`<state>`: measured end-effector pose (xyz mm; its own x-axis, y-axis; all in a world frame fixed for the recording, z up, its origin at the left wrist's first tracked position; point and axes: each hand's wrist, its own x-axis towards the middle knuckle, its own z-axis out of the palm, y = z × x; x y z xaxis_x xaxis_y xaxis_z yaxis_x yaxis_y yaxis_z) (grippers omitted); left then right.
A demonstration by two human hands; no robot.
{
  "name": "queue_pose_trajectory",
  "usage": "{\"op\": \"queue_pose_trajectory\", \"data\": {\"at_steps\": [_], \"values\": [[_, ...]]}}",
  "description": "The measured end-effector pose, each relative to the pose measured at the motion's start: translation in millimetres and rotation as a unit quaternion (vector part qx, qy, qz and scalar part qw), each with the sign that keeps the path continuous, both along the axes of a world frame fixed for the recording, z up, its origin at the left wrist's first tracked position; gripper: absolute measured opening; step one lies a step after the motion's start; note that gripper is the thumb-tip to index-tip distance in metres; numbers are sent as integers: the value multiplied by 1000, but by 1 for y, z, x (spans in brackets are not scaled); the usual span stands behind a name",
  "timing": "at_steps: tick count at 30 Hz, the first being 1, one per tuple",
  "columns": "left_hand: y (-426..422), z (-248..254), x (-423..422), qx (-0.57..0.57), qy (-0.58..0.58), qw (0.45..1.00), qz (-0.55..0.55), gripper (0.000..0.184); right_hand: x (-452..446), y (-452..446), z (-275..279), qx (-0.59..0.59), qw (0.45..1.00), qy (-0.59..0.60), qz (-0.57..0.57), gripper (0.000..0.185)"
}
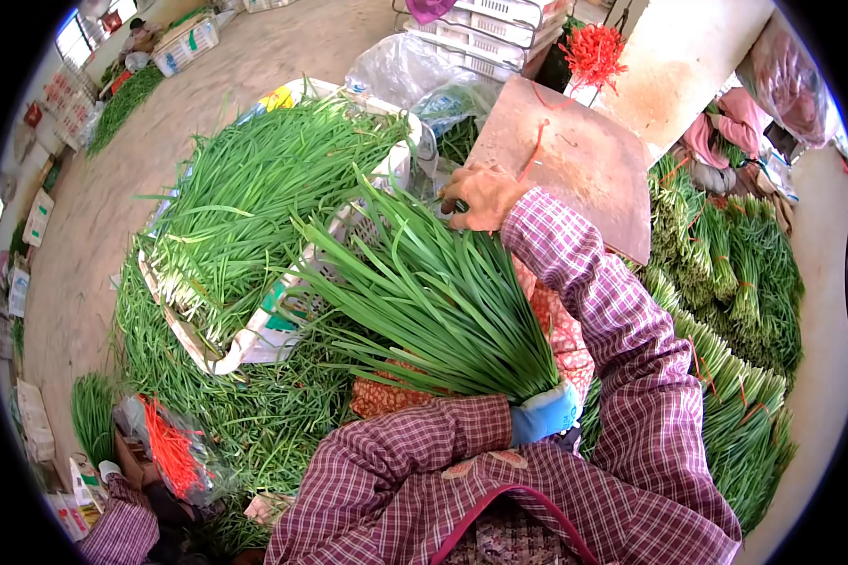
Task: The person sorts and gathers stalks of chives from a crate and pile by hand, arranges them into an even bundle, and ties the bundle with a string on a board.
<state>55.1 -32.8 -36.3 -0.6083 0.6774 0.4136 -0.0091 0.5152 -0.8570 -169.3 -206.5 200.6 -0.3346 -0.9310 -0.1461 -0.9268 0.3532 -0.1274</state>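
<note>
My left hand [545, 414], in a blue glove, is wrapped round the pale base of a big bunch of green garlic chives [443, 301]. The leaves fan out up and to the left across my lap. My bare right hand [485, 196] is above the leaves, by the edge of a flat reddish board [575, 160], its fingers curled in. What its fingertips hold, if anything, is hidden. Left of the bunch, a white plastic crate [238, 350] is heaped with loose chives [273, 179].
Red ties [595, 56] hang by the board; more red ties [171, 447] lie lower left. Tied chive bundles [725, 405] are stacked at right. Loose leaves [264, 424] cover the floor round the crate. White crates [490, 33] stand behind. Another person's sleeve [122, 523] shows lower left.
</note>
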Motion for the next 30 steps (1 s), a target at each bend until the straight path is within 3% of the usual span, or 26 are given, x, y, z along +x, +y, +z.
{"op": "queue_pose_trajectory", "data": {"at_steps": [1,2,3,4,5,7,8,11,15,26,30], "values": [[-2,3,-1,-85,83,992,48,25,-1,-1,-2,6,1000,-13,3,30],[-4,6,-1,106,-11,993,-52,24,-2,-1,-4,12,1000,-26,6,30],[-8,16,-2,291,-104,939,-151,23,-4,-3,-7,11,1000,-26,4,30],[2,-4,-1,290,-105,939,-152,23,-7,-7,-11,48,998,-31,14,33],[16,-29,1,183,-82,977,-71,26,-10,-9,-13,86,995,-36,23,37],[18,-27,2,73,-57,996,5,29,-4,-6,-7,82,996,-32,11,36],[14,-28,4,82,-65,994,-10,29,-4,-5,-4,97,995,-38,-3,36],[-17,31,4,182,-173,961,-113,28,-11,2,-2,99,994,-41,-10,36],[-26,52,4,207,-217,943,-147,28,-29,11,-16,43,992,-114,37,39],[-32,58,4,218,-224,936,-159,27,-27,23,-13,10,983,-176,52,42],[-39,67,3,255,-161,930,-208,27,-31,21,-26,-7,982,-172,74,46]]}}
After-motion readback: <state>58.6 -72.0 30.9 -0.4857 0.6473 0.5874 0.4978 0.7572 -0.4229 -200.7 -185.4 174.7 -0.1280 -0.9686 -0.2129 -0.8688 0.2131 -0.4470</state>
